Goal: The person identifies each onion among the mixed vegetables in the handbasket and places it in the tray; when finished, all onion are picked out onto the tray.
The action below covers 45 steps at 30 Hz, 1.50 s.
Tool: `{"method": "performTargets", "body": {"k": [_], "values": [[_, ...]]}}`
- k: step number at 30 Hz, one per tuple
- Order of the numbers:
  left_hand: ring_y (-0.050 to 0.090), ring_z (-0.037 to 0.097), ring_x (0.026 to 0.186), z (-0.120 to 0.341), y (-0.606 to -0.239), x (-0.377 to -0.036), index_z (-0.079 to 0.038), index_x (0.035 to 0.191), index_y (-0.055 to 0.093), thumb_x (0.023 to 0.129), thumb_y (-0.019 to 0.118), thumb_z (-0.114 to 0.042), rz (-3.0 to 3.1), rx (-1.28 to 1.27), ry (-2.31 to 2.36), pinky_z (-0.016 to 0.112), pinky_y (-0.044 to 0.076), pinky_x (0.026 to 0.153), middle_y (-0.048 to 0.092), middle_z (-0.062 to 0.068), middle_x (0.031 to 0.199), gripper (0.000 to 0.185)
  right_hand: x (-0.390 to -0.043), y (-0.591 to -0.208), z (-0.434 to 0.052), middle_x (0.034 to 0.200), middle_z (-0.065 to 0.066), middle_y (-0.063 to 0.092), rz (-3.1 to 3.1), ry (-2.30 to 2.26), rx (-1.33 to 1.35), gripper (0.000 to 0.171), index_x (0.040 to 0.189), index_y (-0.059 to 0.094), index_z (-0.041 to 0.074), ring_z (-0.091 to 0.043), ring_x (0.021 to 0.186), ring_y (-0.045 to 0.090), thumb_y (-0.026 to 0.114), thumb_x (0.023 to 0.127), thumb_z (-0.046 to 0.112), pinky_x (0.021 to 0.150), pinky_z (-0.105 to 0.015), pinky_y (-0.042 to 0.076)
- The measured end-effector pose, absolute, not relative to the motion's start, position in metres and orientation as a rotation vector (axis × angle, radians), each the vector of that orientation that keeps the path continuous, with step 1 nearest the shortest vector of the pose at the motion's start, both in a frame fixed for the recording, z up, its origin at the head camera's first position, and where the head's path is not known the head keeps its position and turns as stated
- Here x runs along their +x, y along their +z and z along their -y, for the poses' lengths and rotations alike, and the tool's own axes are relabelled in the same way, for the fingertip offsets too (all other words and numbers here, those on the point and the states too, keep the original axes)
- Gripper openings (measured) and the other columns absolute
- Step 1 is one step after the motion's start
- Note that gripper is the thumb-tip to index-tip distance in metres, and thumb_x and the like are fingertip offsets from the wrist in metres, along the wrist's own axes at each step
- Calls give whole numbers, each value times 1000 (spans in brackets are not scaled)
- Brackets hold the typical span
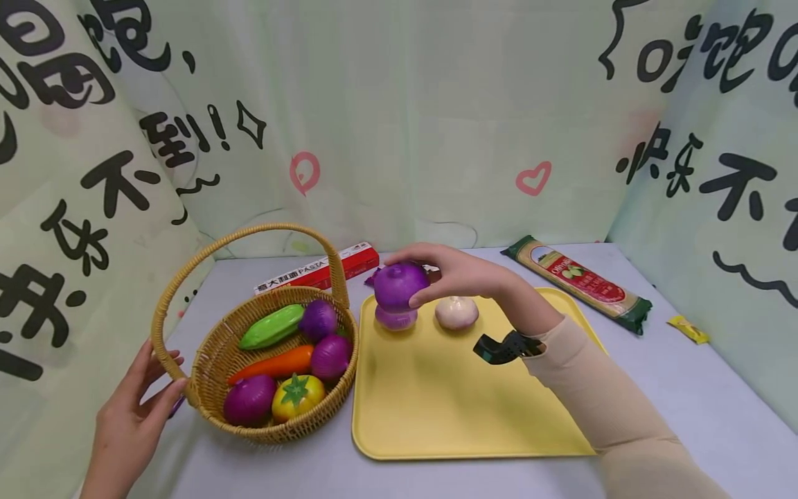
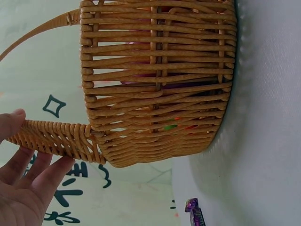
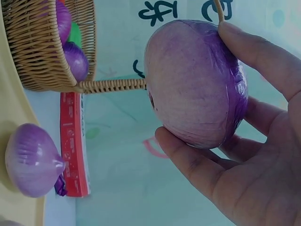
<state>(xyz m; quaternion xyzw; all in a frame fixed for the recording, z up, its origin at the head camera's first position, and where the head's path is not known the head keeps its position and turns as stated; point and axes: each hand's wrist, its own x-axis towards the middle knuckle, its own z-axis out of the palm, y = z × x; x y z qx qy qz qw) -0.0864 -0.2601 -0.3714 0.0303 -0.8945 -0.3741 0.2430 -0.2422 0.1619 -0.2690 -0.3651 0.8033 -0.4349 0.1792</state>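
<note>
My right hand (image 1: 464, 274) holds a purple onion (image 1: 400, 285) up over the far left of the yellow tray (image 1: 461, 416), thumb and fingers around its sides. Beneath it, partly hidden, another onion (image 1: 397, 321) lies on the tray; beside that sits a pale, roundish vegetable (image 1: 456, 313). With thumb and fingers on opposite sides, my left hand (image 1: 127, 416) grips the wicker basket (image 2: 155, 108) by the base of its handle (image 2: 51, 136). Inside the basket are several purple onions (image 1: 251, 400), a carrot (image 1: 274, 365), a green vegetable (image 1: 272, 327) and a yellow tomato (image 1: 297, 398).
Behind the basket lies a red pasta box (image 1: 349, 267). A long pasta packet (image 1: 576, 281) lies past the tray's far right, with a small yellow sachet (image 1: 688, 329) near it. A purple-wrapped item (image 2: 194, 212) lies by the basket. Printed curtains (image 1: 405, 125) enclose the table.
</note>
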Motion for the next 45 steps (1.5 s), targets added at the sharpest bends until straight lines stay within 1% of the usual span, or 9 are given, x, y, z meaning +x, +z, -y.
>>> {"method": "performTargets", "body": {"k": [6, 12, 20, 29, 32, 35, 37, 39, 45], "values": [[35, -29, 99, 260, -372, -88, -40, 148, 18, 90, 62, -13, 2471, 114, -1013, -7, 38, 71, 55, 8, 124, 78, -243, -278, -174, 138, 1, 47, -2292, -1239, -976, 63, 135, 49, 21, -20, 119, 53, 77, 79, 21, 97, -34, 51], [35, -29, 99, 260, -372, -87, -40, 148, 18, 90, 63, -13, 2476, 109, -1011, -7, 39, 70, 54, 11, 124, 78, -243, -287, -186, 136, 1, 48, -2324, -1221, -936, 60, 133, 50, 25, -21, 118, 53, 76, 79, 23, 97, -36, 51], [35, -29, 99, 260, -372, -87, -40, 148, 18, 90, 62, -15, 2479, 102, -1017, -7, 39, 70, 54, 19, 125, 78, -242, -295, -203, 136, -6, 48, -2376, -1251, -910, 61, 134, 49, 20, -27, 118, 53, 76, 80, 21, 97, -41, 50], [33, -30, 98, 261, -371, -87, -40, 148, 16, 91, 61, -16, 2493, 117, -1015, -7, 39, 69, 53, 20, 126, 77, -240, -303, -219, 140, -4, 45, -2404, -1263, -843, 59, 133, 50, 26, -28, 121, 50, 76, 80, 24, 96, -39, 51], [34, -30, 98, 260, -372, -87, -40, 148, 17, 90, 62, -14, 2483, 105, -1020, -7, 39, 69, 55, 15, 125, 78, -239, -303, -224, 144, -4, 42, -2426, -1262, -832, 60, 133, 50, 25, -30, 123, 49, 76, 79, 24, 95, -40, 51], [35, -29, 99, 261, -372, -87, -39, 148, 19, 89, 64, -12, 2464, 87, -1024, -7, 39, 69, 55, -7, 121, 79, -239, -302, -229, 145, -5, 41, -2445, -1262, -810, 62, 134, 49, 24, -31, 125, 47, 77, 79, 25, 95, -41, 51], [36, -29, 99, 261, -372, -87, -39, 148, 20, 88, 64, -10, 2448, 75, -1033, -7, 39, 69, 49, -23, 117, 80, -239, -303, -233, 145, -4, 41, -2454, -1263, -803, 62, 135, 49, 24, -31, 125, 47, 76, 79, 25, 95, -40, 51], [36, -29, 99, 262, -372, -87, -39, 148, 21, 88, 64, -10, 2440, 67, -1033, -7, 39, 69, 43, -33, 114, 80, -238, -303, -237, 144, -5, 42, -2456, -1273, -772, 63, 135, 49, 24, -30, 124, 47, 77, 79, 24, 95, -40, 51], [36, -29, 99, 262, -371, -86, -38, 148, 22, 88, 64, -9, 2434, 52, -1034, -7, 39, 70, 41, -35, 113, 79, -235, -303, -248, 139, -11, 44, -2496, -1281, -646, 64, 134, 50, 24, -31, 120, 50, 78, 76, 25, 92, -38, 53]]}}
